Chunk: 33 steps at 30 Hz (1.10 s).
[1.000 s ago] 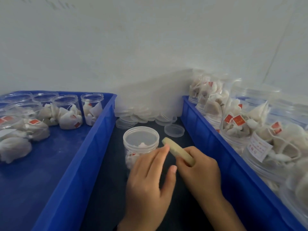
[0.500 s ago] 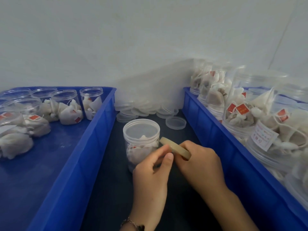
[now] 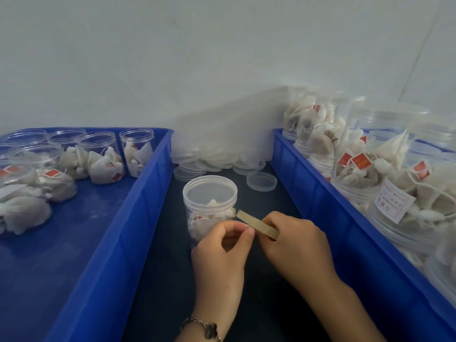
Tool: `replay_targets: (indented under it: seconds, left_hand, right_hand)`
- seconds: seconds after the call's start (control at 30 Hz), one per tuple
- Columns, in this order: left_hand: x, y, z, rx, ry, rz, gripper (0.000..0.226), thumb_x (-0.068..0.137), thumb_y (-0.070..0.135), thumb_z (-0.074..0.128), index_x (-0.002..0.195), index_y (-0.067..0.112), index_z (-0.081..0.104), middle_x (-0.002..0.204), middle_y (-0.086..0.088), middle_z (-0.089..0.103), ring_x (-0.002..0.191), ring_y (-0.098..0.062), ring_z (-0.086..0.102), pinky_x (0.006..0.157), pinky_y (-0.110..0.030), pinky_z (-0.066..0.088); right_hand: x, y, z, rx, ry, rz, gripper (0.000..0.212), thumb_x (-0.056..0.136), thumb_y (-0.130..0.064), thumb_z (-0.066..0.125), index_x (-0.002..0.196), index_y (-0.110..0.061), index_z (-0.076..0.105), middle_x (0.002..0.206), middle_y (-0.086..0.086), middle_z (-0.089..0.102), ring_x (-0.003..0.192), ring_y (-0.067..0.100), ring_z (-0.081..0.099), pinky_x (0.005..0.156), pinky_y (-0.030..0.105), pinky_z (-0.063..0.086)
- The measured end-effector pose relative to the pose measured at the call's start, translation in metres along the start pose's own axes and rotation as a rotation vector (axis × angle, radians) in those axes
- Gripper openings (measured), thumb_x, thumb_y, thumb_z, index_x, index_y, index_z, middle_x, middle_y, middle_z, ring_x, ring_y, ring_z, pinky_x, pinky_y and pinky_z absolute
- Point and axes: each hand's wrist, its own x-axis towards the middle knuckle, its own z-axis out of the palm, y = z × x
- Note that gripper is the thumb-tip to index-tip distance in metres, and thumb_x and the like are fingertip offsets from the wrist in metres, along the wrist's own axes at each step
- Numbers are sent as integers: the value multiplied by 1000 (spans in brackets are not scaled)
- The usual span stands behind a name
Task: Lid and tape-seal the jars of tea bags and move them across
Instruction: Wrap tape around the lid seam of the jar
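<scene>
Views: one only, the camera on my head; nothing shared with another view.
Facing: forward and down, toward the wall (image 3: 222, 58) behind my bench.
Nearness: close over my left hand (image 3: 222, 253) and right hand (image 3: 293, 243).
Span: wide-angle, left bin (image 3: 138, 218) to right bin (image 3: 328, 213).

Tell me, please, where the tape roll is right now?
In the head view, the tape roll sits low centre, held in the right hand, just right of the lidded jar.

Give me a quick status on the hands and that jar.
Right hand grips tape roll. Left hand pinches at its edge. Lidded jar upright between blue bins, untaped. Path clear.
</scene>
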Motion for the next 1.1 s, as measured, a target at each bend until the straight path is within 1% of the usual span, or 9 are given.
replay_targets:
  seconds: [0.13, 0.2, 0.37, 0.53, 0.7, 0.8, 0.9, 1.0, 1.1]
  left_hand:
    - [3, 2, -4, -30, -41, 10, 9, 83, 18, 67, 78, 25, 65, 80, 16, 67, 77, -2, 64, 71, -21, 52]
    - [4, 4, -6, -73, -63, 9, 9, 85, 16, 65, 79, 23, 63, 81, 12, 68, 76, -6, 65, 71, -25, 54]
    - [3, 7, -8, -143, -111, 23, 9, 86, 12, 64, 81, 19, 62, 86, 13, 69, 77, -8, 67, 70, -18, 54]
    - [7, 8, -11, -176, -110, -4, 13, 85, 7, 65, 79, 18, 64, 78, 5, 68, 71, -11, 66, 68, -22, 55]
    - [7, 12, -11, -257, -179, -53, 12, 89, 1, 57, 83, 11, 60, 69, -5, 66, 63, -11, 64, 59, -17, 52]
    - [8, 12, -11, -308, -189, -105, 14, 88, -4, 55, 83, 5, 63, 71, -7, 68, 64, -14, 66, 62, -21, 55]
    - [7, 11, -12, -257, -156, -84, 13, 85, 6, 61, 74, 9, 68, 69, -3, 69, 63, -13, 66, 63, -24, 57]
    - [7, 8, -12, -19, -102, -26, 13, 74, 24, 74, 65, 19, 66, 66, 6, 68, 62, -6, 64, 58, -14, 50]
    - [9, 6, -13, 151, -39, 28, 18, 71, 19, 79, 65, 23, 63, 70, 20, 65, 66, 5, 61, 57, -6, 44]
  right_hand:
    - [0, 1, -1, 27, -9, 41, 11, 91, -40, 51, 86, -32, 57, 70, -11, 57, 65, 7, 55, 64, 31, 52]
    - [1, 2, -2, 19, -8, 62, 10, 90, -39, 51, 87, -33, 58, 70, -12, 57, 65, 6, 54, 62, 30, 51]
    - [2, 4, -2, 38, -24, 96, 9, 90, -39, 53, 88, -33, 59, 71, -11, 57, 65, 6, 54, 61, 28, 51]
    - [3, 6, -3, 63, -23, 102, 10, 90, -40, 53, 89, -32, 59, 72, -10, 59, 67, 8, 56, 65, 33, 54]
    - [2, 5, -3, 72, -17, 72, 11, 91, -40, 52, 101, -39, 55, 76, -13, 59, 68, 6, 56, 64, 31, 53]
    - [1, 5, -4, 85, -8, 67, 13, 91, -39, 53, 104, -38, 57, 78, -13, 60, 69, 6, 56, 64, 32, 53]
    - [1, 5, -3, 91, -5, 67, 15, 90, -38, 55, 104, -37, 59, 80, -13, 61, 71, 7, 57, 66, 34, 54]
    - [1, 5, -3, 75, -8, 65, 14, 90, -40, 55, 104, -38, 59, 80, -14, 61, 71, 5, 57, 65, 31, 53]
    - [2, 5, -3, 82, -22, 69, 13, 90, -39, 54, 103, -39, 58, 78, -15, 60, 70, 5, 56, 65, 30, 53]
